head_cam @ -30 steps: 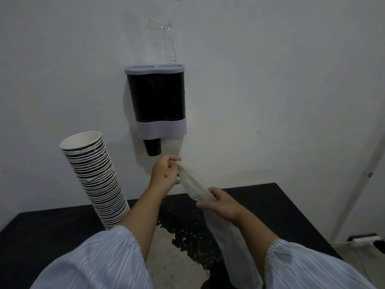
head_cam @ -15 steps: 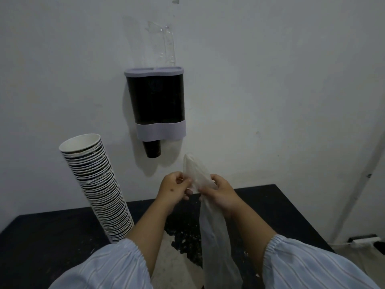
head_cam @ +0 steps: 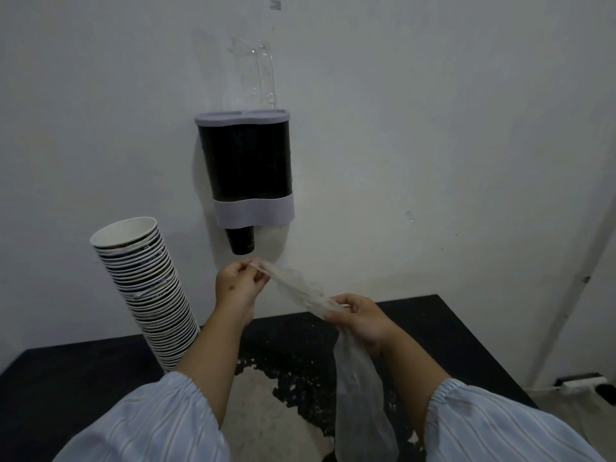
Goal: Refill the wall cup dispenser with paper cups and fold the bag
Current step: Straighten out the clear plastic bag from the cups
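Observation:
A thin clear plastic bag [head_cam: 301,291] stretches between both hands above the table. My left hand [head_cam: 239,283] pinches its upper end just below the dispenser. My right hand [head_cam: 361,316] grips the bag lower down, and the rest hangs limp below it. The wall cup dispenser [head_cam: 246,168] is dark with a pale lid and band, and one dark cup [head_cam: 240,241] pokes out of its bottom. A tall leaning stack of paper cups [head_cam: 150,291] stands on the table at the left.
The black table [head_cam: 440,331] has a worn, pale patch in its middle. A clear plastic piece [head_cam: 258,78] is fixed to the wall above the dispenser. A power strip [head_cam: 580,383] lies on the floor at the right.
The hands were close together at the bag's top half a second ago. They have since moved apart, the right hand sliding down the bag and pulling that section taut.

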